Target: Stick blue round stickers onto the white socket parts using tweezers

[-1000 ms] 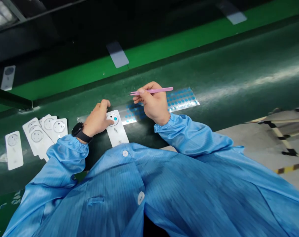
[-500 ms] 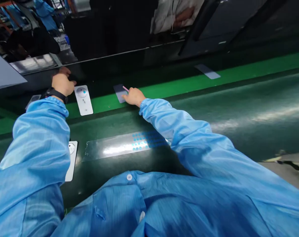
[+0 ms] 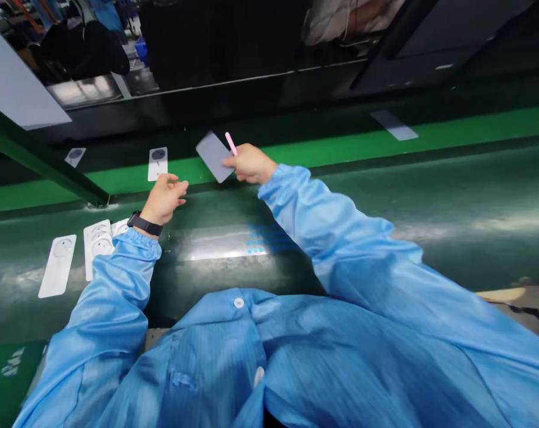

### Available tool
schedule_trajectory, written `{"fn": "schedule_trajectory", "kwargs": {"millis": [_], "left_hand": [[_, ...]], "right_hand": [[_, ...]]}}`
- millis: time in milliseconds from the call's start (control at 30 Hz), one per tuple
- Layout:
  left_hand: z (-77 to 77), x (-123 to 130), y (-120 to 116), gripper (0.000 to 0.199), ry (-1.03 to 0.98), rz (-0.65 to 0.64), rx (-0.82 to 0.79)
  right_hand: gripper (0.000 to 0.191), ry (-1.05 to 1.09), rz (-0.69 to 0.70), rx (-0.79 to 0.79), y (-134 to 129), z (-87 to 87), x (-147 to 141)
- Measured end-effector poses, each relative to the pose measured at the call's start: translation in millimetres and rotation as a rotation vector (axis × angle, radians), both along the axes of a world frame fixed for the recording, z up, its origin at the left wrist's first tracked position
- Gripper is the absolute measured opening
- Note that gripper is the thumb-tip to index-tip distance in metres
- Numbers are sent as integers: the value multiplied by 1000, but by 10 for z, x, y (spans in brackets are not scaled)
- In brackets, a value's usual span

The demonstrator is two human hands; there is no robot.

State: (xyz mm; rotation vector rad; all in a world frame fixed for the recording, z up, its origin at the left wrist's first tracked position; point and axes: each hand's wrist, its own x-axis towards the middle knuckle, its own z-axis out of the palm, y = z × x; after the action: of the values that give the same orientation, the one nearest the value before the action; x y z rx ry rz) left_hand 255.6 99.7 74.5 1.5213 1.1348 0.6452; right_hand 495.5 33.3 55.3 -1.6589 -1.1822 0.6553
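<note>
My right hand (image 3: 251, 163) grips a flat grey rectangular plate (image 3: 214, 157), tilted over the green strip. A slim pink stick (image 3: 230, 144) also pokes up from that hand. My left hand (image 3: 166, 199), with a black band at its wrist, hovers with fingers apart and nothing in them. Just beyond it lies a white plate (image 3: 157, 169) with a dark round recess. Near my left sleeve are several overlapping white plates (image 3: 88, 252), partly covered by the arm. A single white plate (image 3: 55, 273) lies further left.
A clear sheet with blue dots (image 3: 255, 239) lies on the dark green mat (image 3: 362, 190). Another white plate (image 3: 75, 157) is at the far left, behind a green post (image 3: 50, 157). A grey plate (image 3: 396, 126) rests on the green strip at right.
My right hand has lifted the grey plate off the green strip. My left hand has come back toward me and to the right, away from the white plate. The view has shifted left.
</note>
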Motion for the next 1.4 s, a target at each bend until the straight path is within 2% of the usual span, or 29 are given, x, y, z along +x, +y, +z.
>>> {"fn": "schedule_trajectory", "kwargs": {"millis": [33,100,200,267,333,400,467,533,600,733,800,967,1033,1167,1267,1333,1400], "left_hand": [[-27,6,-79,39,-43,-45,-53],[-64,1,-201,59,-152,-164,-168],[-111,-98,-340,86,-270,-295,-260],[-146,-228,-443,94,-254,-326,-248],[-179,-381,-563,95,-199,-378,-248],[-210,-510,-685,93,-119,-442,-265],[-246,-572,-791,90,-42,-490,-266],[-294,-553,-865,86,4,-526,-246],[-350,-477,-904,84,28,-553,-222],[-419,-338,-936,83,85,-592,-192],[-380,-341,-941,81,143,-602,-100],[-60,-490,-894,86,483,-610,447],[42,-509,-915,91,617,-623,575],[49,-384,-1165,93,737,-628,632],[-24,-268,-1361,81,766,-651,600],[-75,-259,-1363,70,700,-689,615],[-138,-307,-1250,61,589,-743,668]], "right_hand": [[21,53,2,-51,-216,9,-180],[11,318,-4,-136,-685,10,-559],[16,491,80,-222,-1301,1,-937],[24,421,75,-210,-1553,-3,-942],[23,370,-69,-113,-1680,-22,-773],[26,427,-228,31,-1722,-66,-548],[31,422,-282,121,-1718,-125,-390],[37,366,-225,99,-1697,-186,-352],[42,310,-126,12,-1679,-244,-397],[29,278,-8,-150,-1689,-329,-483],[22,270,7,-207,-1707,-349,-482],[18,203,-33,-205,-1719,-382,-488],[18,203,-48,-187,-1709,-407,-500],[18,217,-30,-158,-1686,-464,-496],[18,213,-11,-162,-1670,-483,-487],[18,211,-23,-169,-1659,-479,-494],[18,213,-43,-177,-1649,-467,-511]]}}
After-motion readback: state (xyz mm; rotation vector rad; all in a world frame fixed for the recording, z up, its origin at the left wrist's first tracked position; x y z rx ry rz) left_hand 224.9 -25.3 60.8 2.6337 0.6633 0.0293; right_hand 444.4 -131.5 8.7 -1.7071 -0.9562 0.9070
